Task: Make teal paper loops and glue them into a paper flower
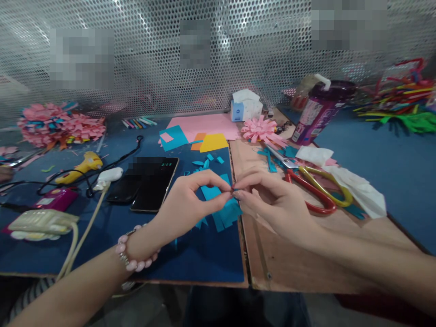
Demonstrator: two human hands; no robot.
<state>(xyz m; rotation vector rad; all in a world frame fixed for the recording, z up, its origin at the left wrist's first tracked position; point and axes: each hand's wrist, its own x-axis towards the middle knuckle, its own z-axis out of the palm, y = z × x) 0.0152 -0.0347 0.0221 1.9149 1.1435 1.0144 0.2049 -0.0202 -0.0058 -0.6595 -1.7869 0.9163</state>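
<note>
My left hand (190, 195) and my right hand (272, 200) meet above the seam between the blue and wooden table tops. Thumb and forefinger of each are pinched together at the same spot, on a tiny reddish thing too small to make out. Beneath my left fingertips lie blue paper pieces (226, 215), some cut into strips. Red-handled scissors (322, 200) and a yellow handle (340, 190) rest just beyond my right hand. A black phone (155, 184) is at the left of my left hand.
At the left are a yellow glue gun (81, 168), cables and a power strip (42, 222). Pink paper (204, 125), a pink paper flower (259, 129), a tissue pack (245, 106) and a purple cup (318, 113) stand or lie behind. Another person's hand (5, 172) shows at the left edge.
</note>
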